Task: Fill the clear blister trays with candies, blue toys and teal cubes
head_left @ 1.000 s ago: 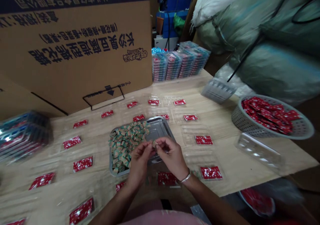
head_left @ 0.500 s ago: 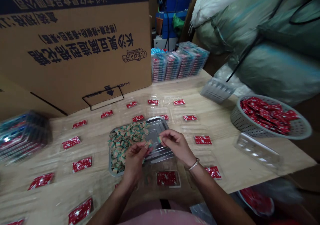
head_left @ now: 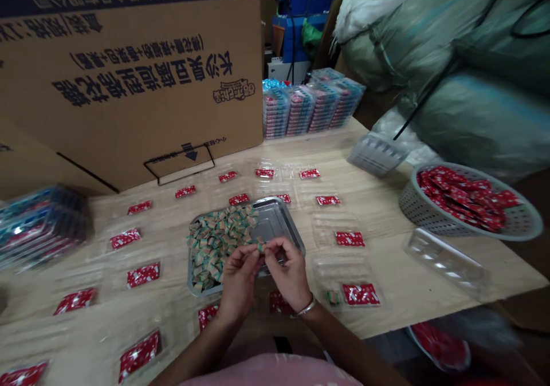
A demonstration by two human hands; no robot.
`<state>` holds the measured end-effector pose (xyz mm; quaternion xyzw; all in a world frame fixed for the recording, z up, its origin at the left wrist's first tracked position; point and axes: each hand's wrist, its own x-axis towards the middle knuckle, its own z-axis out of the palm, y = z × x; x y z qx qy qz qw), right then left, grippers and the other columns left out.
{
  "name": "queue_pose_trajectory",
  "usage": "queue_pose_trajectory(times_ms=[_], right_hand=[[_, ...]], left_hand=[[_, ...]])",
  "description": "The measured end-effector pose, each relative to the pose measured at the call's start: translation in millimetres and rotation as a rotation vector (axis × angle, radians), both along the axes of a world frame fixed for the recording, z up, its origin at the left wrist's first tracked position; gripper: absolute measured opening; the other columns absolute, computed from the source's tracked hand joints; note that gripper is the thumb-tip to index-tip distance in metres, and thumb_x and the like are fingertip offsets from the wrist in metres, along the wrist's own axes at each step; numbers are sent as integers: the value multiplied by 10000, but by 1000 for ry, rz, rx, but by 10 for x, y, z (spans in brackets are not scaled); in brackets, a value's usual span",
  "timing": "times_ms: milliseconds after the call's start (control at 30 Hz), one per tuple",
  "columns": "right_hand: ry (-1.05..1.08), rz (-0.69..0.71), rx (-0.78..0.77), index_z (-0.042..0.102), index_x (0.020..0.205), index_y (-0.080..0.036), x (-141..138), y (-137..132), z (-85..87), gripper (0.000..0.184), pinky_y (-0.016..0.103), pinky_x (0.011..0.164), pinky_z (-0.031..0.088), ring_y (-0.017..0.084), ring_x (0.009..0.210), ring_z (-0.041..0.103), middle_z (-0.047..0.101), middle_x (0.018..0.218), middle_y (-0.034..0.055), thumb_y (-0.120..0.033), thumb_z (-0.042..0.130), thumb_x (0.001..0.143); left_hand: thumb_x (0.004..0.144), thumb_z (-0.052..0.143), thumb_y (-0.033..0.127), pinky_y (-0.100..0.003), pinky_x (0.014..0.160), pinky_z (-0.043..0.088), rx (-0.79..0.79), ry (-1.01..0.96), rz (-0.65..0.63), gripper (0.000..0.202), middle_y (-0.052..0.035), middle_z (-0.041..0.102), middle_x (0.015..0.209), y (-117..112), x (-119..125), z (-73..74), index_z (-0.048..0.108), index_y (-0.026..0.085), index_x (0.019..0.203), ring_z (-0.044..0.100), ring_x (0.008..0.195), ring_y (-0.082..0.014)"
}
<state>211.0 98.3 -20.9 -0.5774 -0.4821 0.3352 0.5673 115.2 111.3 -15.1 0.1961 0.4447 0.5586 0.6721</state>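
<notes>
One view only, riding on the person's head, tipped forward and down over the table (head_left: 387, 220). Left hand (head_left: 238, 280) and right hand (head_left: 289, 271) sit close at lower centre, the cardboard box (head_left: 129, 88) fills the upper left, the sacks (head_left: 451, 59) crowd the upper right, farther off

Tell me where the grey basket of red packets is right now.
In the head view, the grey basket sits at the right edge of the table, behind a clear plastic tray, far right of the metal tray.
</notes>
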Motion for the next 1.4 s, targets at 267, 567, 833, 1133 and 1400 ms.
queue_pose_trajectory(times_ms=[267, 567, 833, 1133, 1400], right_hand=[[-233, 295, -87, 631, 797, -178, 187, 1, -27, 107, 209, 571, 439, 122, 637, 580, 632, 721, 6, -170, 524, 806], [-822, 377, -207, 618, 834, -154, 223, 572, -246, 80, 273, 743, 428, 174, 819, 557, 591, 897, 78, -116, 582, 774], [128, 561, -311, 592, 766, -167, 137, 299, -119, 186, 221, 547, 403, 104, 574, 507, 588, 656, -19, -353, 601, 761], [-121, 561, -275, 601, 751, -161, 101, 375, -95, 64, 205, 544, 393, 105, 576, 537, 598, 629, -23, -211, 567, 772], [-895, 290, -277, 630, 850, -143, 125, 1024, -213, 102, 271, 678, 417, 191, 781, 591, 624, 912, 108, -168, 540, 808]], left_hand=[[472, 833, 260, -204, 613, 486, -43, 194, -78, 275, -3, 708, 668, -80, -253, -114, 689, 162, 685, 624, 627, -113], [439, 815, 288, -216, 531, 433, -129, 314, -55, 319, -17, 692, 625, 12, -361, -144, 658, 148, 679, 607, 562, -128], [473, 805, 261, -209, 572, 437, -35, 272, 41, 262, 30, 645, 598, 42, -328, -195, 656, 163, 665, 560, 550, -91], [489, 823, 294, -207, 590, 458, -33, 238, -40, 299, 16, 665, 642, 23, -379, -188, 663, 159, 703, 579, 572, -94], [479, 826, 331, -218, 581, 475, -92, 222, -70, 421, 13, 668, 699, 72, -417, -155, 679, 167, 838, 643, 630, -135]])
